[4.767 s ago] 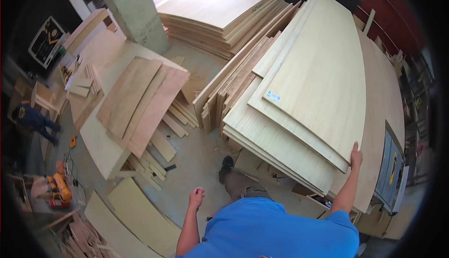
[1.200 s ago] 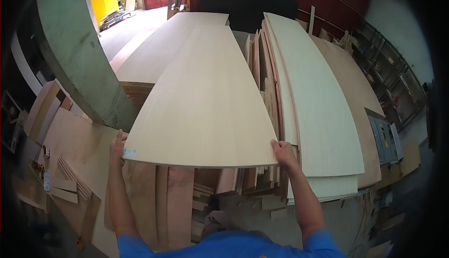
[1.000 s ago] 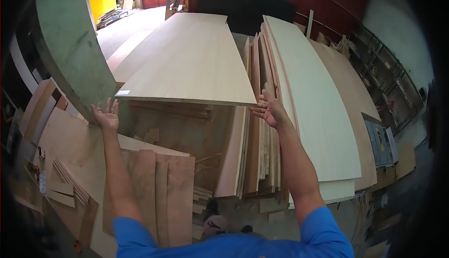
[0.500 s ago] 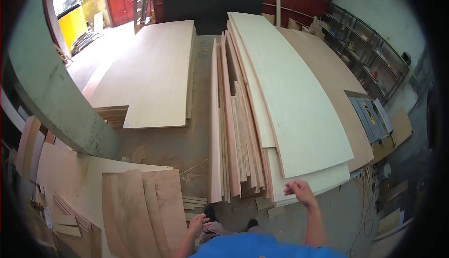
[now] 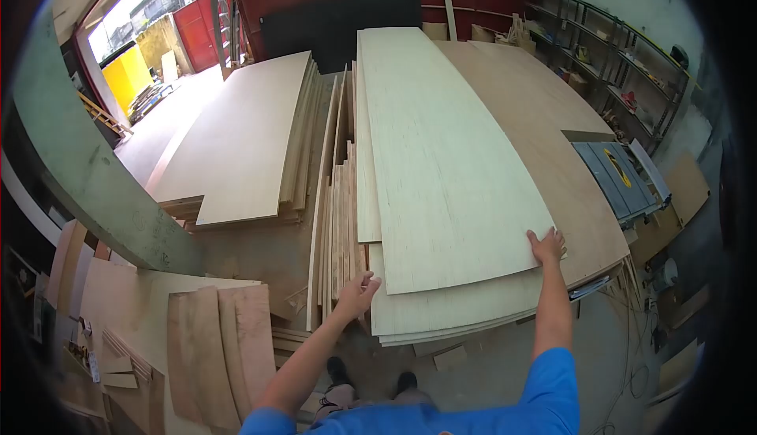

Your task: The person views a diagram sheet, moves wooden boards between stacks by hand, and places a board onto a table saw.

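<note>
The top plywood sheet, pale and long, lies on a stack in front of me, its near end set back from the sheet below. At its near right corner, my right hand grips the edge, thumb on the upper face and fingers over the side; the fingertips are partly hidden. My left hand is beside the stack's near left side, fingers loosely bent and apart, with nothing visible in them. Whether it touches the lower sheet's edge, I cannot tell.
Upright boards lean along the stack's left side. Another plywood stack stands farther left, by a concrete pillar. A table saw and metal shelves are at right. Cut panels lie at lower left; cables trail at lower right.
Both hands have reached forward. My right hand has gone from above the stack's near end to the top sheet's corner; my left has come up from near my body. The view has shifted.
</note>
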`<state>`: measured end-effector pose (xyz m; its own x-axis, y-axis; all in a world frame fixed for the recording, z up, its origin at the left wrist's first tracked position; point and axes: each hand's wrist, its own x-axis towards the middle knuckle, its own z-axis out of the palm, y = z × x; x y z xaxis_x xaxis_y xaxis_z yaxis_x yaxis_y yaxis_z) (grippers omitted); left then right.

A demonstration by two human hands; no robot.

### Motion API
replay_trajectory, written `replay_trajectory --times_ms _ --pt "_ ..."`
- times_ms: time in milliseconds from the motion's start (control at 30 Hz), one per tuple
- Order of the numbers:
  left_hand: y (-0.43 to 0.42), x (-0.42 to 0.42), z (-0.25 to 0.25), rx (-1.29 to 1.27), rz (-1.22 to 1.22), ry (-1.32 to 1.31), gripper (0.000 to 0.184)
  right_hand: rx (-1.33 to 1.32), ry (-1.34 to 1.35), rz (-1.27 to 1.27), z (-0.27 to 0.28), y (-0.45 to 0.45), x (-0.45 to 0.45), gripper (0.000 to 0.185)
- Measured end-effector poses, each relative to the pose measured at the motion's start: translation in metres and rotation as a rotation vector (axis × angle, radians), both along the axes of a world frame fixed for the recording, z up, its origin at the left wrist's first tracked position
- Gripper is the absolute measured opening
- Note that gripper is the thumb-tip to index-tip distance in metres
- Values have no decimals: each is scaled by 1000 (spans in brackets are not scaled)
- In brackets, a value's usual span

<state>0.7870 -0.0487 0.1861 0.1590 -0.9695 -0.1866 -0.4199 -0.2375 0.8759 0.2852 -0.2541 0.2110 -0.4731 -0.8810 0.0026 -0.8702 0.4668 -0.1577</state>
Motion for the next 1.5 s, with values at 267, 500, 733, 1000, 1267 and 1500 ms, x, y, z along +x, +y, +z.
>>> replay_trajectory --times_ms 267,500,733,1000,1267,1500 --pt "-28 -43 10 54 94 -245 89 -146 -5 -41 -16 4 -2 93" --pt "-56 79 -19 127 325 -349 83 -104 -6 100 -21 67 99 86" --pt "-2 183 -8 158 357 -408 76 -87 -84 170 -18 140 192 85" --pt "169 237 -31 115 330 -311 69 -7 -175 243 1 317 213 92" --pt "375 191 -26 146 448 -214 59 33 -443 144 -4 483 176 68" --pt "453 35 -35 231 556 -60 58 12 -397 258 -21 489 38 48"
